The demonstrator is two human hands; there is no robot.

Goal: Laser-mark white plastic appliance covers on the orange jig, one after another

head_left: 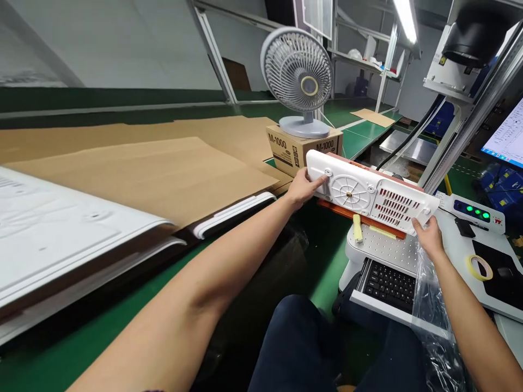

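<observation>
A long white plastic panel with a round spoked pattern and a slotted grille is held tilted between both hands. My left hand is closed on its left end, the thumb across its face. My right hand grips the lower right corner. Behind and below the panel shows an orange-red fixture above a perforated metal plate. Whether the panel touches the fixture cannot be made out. A yellow strip hangs at the fixture's front edge.
At left, large white panels and brown cardboard sheets are stacked. A fan stands on a carton. Below the plate is a keyboard; clear plastic, tape and a monitor are at right.
</observation>
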